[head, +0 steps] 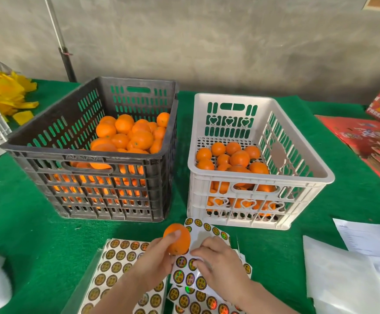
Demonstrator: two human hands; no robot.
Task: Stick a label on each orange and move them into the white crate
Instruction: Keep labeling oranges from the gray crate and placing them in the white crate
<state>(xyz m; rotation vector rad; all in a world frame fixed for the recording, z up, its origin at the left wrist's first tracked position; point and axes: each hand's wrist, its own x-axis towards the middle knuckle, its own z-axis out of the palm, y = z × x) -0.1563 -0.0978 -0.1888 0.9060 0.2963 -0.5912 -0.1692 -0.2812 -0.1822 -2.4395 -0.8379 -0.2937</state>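
Near the table's [26, 234] front edge, the left hand [155, 257] grips an orange [177, 239] just beside the right hand [218, 259], which pinches at the label sheet [181, 276]; the white crate [307, 183] stands behind, nearer the right hand.

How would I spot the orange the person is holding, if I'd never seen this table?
On the green table, in front of the dark grey crate and the white crate, lie sheets of round stickers. Above them the left hand holds one orange. It is the only orange outside a crate.
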